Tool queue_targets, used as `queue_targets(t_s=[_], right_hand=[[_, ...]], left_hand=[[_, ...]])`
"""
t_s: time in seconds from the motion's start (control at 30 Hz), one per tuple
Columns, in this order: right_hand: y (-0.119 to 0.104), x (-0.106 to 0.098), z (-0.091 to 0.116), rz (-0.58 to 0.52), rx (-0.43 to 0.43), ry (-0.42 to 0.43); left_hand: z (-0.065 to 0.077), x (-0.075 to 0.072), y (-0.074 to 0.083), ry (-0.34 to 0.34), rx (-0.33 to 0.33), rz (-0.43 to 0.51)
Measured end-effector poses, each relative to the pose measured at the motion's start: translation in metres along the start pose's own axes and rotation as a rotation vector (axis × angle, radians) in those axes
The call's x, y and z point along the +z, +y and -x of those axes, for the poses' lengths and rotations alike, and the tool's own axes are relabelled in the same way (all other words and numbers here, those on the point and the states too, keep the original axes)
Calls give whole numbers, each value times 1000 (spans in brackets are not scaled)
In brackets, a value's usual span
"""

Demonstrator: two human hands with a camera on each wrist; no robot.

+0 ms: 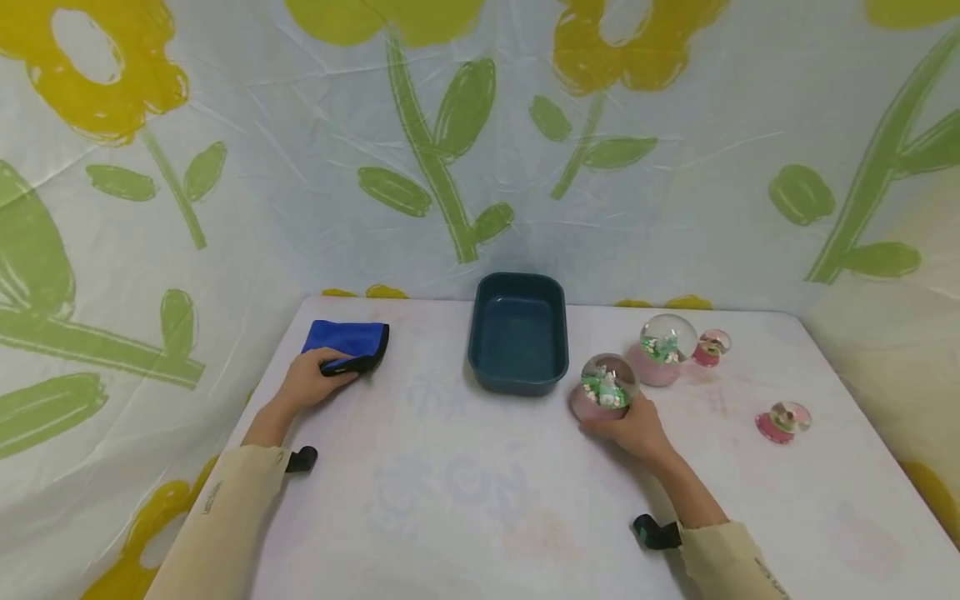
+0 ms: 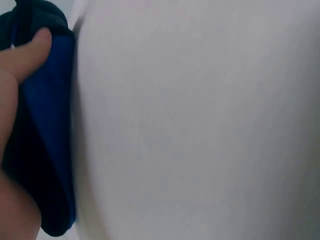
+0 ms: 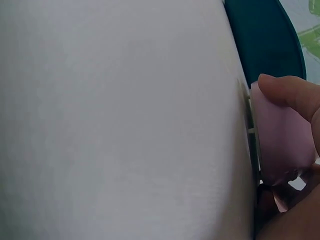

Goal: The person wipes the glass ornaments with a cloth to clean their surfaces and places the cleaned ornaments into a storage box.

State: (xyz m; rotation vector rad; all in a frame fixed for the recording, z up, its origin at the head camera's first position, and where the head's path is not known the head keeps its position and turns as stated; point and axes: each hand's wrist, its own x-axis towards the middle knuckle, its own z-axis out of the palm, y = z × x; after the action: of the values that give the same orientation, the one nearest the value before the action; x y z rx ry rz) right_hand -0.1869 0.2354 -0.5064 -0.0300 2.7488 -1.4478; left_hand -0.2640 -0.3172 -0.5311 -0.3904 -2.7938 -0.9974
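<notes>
On the left of the table, my left hand (image 1: 309, 382) grips a folded blue cloth (image 1: 347, 335) with black edging. In the left wrist view my thumb lies across the cloth (image 2: 50, 95), and the fingers behind it are hidden. My right hand (image 1: 636, 429) holds a large snow globe (image 1: 606, 385) by its pink base, with green and white figures inside the clear dome. The right wrist view shows my thumb on the pink base (image 3: 282, 135), close over the table. Right behind it stands a second large snow globe (image 1: 660, 350), also on a pink base.
A dark teal rectangular bin (image 1: 517, 383) stands at the back middle, left of the held globe. Two small snow globes are at the right: one upright (image 1: 711, 347) beside the large globe, another tilted on its side (image 1: 782, 422). A flower-printed curtain (image 1: 300, 167) surrounds the table.
</notes>
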Motion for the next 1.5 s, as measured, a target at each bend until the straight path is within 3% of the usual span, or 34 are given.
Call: queue_targets(t_s=[0.13,0.27,0.43,0.53,0.63,0.8,1.0,1.3,1.5], right_hand=[[1,-1,-2,13,-25,30],[3,-2,-4,-45,-66,28],[4,-6,0,-121,7,6],[4,-8,-1,-125,35,-11],[3,-8,-4,-139,31,-4],[3,-11,-5,-235,23,5],[6,-16,5,-384,10,36],[-29,-15,19,-517,-80,-24],[-65,-8,28,-506,-105,-28]], left_hand=[[-2,3,11,31,6,57],[-2,8,27,53,-6,137],[-4,17,50,92,-64,269],[-6,22,60,111,-63,345],[-9,28,65,115,-46,378],[-9,35,71,138,-49,353],[3,27,100,211,-68,459],[4,14,128,348,-203,583],[-2,19,132,414,-298,848]])
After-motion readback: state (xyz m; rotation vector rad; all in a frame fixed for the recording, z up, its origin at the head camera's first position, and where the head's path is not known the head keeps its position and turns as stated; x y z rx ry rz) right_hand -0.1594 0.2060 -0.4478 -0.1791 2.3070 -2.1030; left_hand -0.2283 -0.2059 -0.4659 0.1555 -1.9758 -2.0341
